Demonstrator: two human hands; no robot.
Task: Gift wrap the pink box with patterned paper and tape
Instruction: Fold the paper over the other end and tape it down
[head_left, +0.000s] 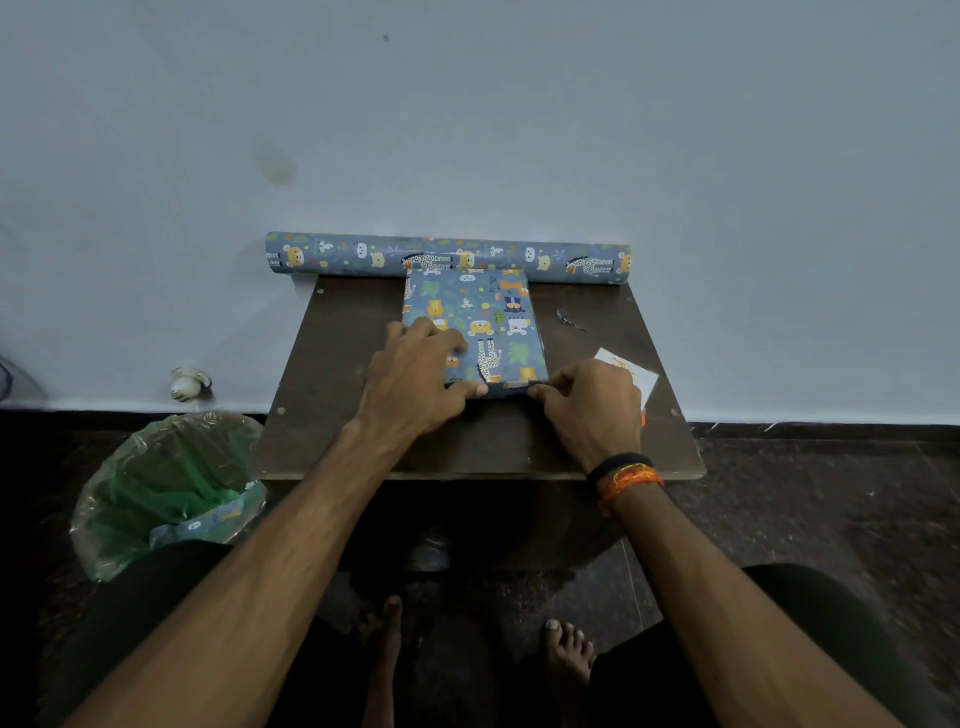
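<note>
Down at the left of the table stands a bin lined with a clear and green bag, and inside it, against the near wall, lies an offcut of the same blue animal-print paper; what else sits deeper in the bag is too dark to tell; up on the small dark table the box lies flat near the middle, fully covered in the patterned paper, no pink showing, its far end touching the paper roll that runs along the wall at the table's back edge; the left hand lies palm-down on the near left part of the box top, fingers spread and fairly straight, pressing the paper down, with the thumb stretched along the near edge of the parcel; the right hand is at the near right corner, fingers curled, thumb and forefinger pinching the fold of paper at the box's near end, where a small strip of tape seems to sit, though it is too small to be certain; on that wrist a black and an orange band; just beyond the right hand a white card or paper scrap lies on the table, partly hidden by the knuckles; farther back on the right a crumpled clear sliver rests on the dark surface.
</note>
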